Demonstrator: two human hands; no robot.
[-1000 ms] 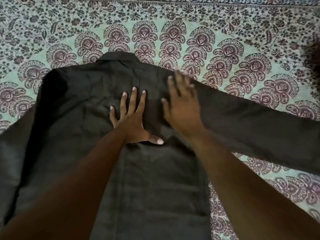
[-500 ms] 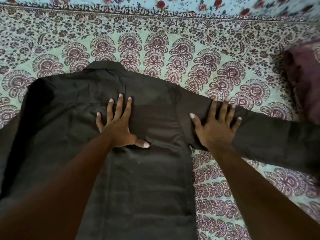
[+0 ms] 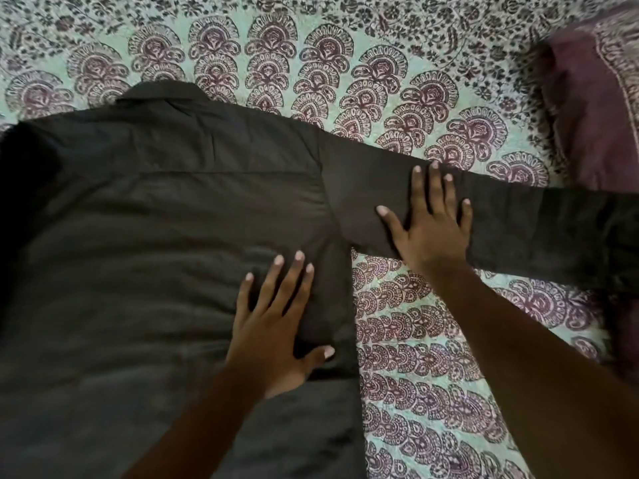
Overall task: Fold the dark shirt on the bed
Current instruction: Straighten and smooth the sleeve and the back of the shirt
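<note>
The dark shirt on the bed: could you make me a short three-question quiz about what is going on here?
1. True or false: the dark shirt lies spread out with its collar away from the person.
2. The right hand rests flat on: A) the collar B) the sleeve C) the pillow.
3. Fill in: the left hand presses the shirt's body near its ____ edge.

Key: 1 true; 2 B; 3 right.

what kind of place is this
Probably a bedroom: the dark shirt lies spread on a bed with a printed bedspread, and a maroon pillow sits at the far right.
</note>
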